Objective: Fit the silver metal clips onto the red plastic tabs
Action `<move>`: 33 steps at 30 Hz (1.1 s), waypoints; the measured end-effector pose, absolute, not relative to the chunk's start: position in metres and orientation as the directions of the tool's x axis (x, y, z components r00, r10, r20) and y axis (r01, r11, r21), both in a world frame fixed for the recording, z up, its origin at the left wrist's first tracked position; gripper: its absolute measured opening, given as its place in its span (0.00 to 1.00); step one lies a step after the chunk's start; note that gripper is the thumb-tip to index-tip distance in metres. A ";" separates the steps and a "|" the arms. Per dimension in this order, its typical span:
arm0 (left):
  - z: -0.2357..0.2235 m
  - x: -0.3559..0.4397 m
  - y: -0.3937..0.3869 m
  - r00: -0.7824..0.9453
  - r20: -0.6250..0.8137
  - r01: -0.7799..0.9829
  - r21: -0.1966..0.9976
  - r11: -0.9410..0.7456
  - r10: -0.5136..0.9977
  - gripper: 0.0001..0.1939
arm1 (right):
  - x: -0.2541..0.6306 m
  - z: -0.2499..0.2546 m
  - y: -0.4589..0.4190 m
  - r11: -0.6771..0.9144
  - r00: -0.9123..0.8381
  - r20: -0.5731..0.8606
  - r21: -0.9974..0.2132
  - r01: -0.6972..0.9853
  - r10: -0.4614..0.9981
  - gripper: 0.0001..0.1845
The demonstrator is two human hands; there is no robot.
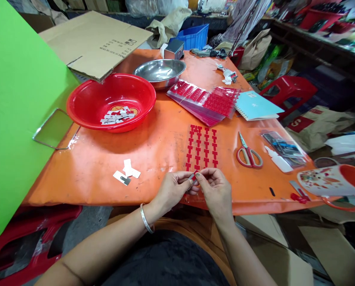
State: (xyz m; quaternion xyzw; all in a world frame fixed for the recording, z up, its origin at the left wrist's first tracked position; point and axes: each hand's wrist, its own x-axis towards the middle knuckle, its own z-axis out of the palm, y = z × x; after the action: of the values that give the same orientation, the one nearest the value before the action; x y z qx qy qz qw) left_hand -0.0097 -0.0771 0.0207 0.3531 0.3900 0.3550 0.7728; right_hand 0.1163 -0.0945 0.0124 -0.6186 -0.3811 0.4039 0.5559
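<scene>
Between both hands is a small flat piece (193, 176), dark with red on it. My left hand (171, 190) pinches it at the lower left, and my right hand (215, 188) pinches it at the right with thumb and fingers. Just beyond the hands lies a clear sheet of red T-shaped stickers (206, 147). A few white and grey small plates (126, 171) rest on the table left of my left hand. Farther back, the red basin (88, 104) holds a heap of similar small pieces (118, 116).
Red-handled scissors (249, 155), a white bottle (278, 159) and a floral mug (329, 180) stand or lie to the right. Behind are stacked red sticker sheets (205, 99), a blue notebook (256, 105) and a metal bowl (161, 71). A green panel (19, 103) borders the left.
</scene>
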 end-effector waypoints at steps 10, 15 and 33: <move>0.024 -0.017 -0.077 0.451 -0.396 -0.276 0.791 0.546 0.800 0.15 | 0.117 0.012 -0.091 -0.265 0.203 -0.315 -0.934 -0.238 0.927 0.14; 0.023 -0.026 -0.077 0.460 -0.373 -0.243 0.820 0.518 0.806 0.14 | 0.112 0.009 -0.087 -0.340 0.101 -0.405 -0.859 -0.384 0.909 0.13; 0.080 -0.188 0.082 -0.083 0.216 0.631 0.767 -0.116 0.973 0.20 | 0.122 0.001 -0.101 -0.329 0.207 -0.355 -0.933 -0.147 0.912 0.18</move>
State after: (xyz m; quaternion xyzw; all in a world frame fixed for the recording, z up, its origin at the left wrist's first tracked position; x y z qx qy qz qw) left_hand -0.1879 0.0815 0.0805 0.6400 0.6267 0.3855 0.2214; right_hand 0.1224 -0.1015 0.0010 -0.6063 -0.3154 0.5451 0.4857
